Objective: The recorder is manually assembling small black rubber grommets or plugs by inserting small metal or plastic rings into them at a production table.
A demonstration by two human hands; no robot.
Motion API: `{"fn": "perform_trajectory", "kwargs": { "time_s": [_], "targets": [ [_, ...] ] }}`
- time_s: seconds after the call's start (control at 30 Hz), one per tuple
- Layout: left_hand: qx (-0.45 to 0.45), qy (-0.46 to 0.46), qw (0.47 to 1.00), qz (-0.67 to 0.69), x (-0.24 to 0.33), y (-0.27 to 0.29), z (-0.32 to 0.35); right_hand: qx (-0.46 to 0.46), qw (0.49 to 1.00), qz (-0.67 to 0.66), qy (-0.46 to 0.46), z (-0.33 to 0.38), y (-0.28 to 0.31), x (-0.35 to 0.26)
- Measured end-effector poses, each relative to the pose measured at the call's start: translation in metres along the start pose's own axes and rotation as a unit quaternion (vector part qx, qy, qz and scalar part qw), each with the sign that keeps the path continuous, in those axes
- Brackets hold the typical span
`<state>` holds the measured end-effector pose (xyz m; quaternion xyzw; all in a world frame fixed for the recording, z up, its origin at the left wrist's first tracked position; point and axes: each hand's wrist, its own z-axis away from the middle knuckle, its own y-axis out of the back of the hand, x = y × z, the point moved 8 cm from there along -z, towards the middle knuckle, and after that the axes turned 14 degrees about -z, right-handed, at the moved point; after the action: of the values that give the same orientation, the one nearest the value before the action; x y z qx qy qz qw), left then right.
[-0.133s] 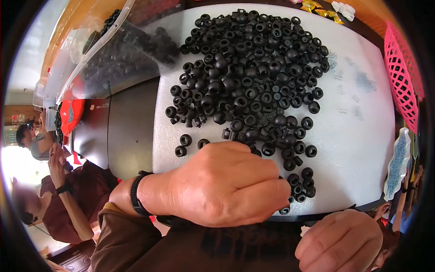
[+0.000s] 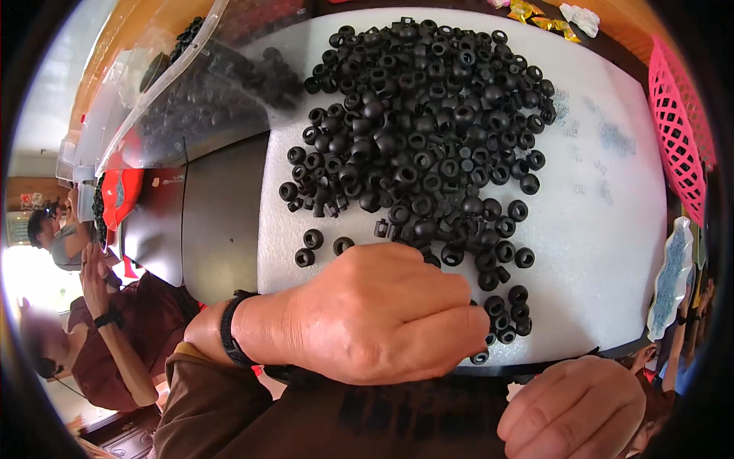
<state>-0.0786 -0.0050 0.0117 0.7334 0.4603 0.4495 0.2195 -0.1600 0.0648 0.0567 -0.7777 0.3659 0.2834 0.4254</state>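
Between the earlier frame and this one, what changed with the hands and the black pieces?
Nothing visibly changed: no clear move, grasp or release shows. The left hand stays curled at the white mat's near edge, the right hand curled at lower right; the black pieces lie as before.

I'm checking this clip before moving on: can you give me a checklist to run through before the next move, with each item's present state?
1. Black pieces in view on the white sheet: ok, heaped there.
2. All pieces in one pile: not ok, a few lie apart on the left.
3. Left hand holding a piece: cannot tell, fingertips hidden.
4. Right hand empty: cannot tell, fingers curled, palm hidden.
5. Pink basket apart from both hands: ok.
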Motion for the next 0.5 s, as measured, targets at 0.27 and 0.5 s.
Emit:
{"fn": "perform_trajectory", "kwargs": {
  "time_s": [0.27,0.5],
  "targets": [
    [-0.010,-0.003,1.000,-0.002,0.001,-0.002,0.004,-0.052,0.998,-0.017,-0.030,0.001,-0.005,-0.001],
    [-0.030,-0.006,0.999,-0.018,-0.002,-0.003,0.001,-0.006,0.999,-0.001,0.040,-0.001,-0.004,-0.007]
  ]
}}
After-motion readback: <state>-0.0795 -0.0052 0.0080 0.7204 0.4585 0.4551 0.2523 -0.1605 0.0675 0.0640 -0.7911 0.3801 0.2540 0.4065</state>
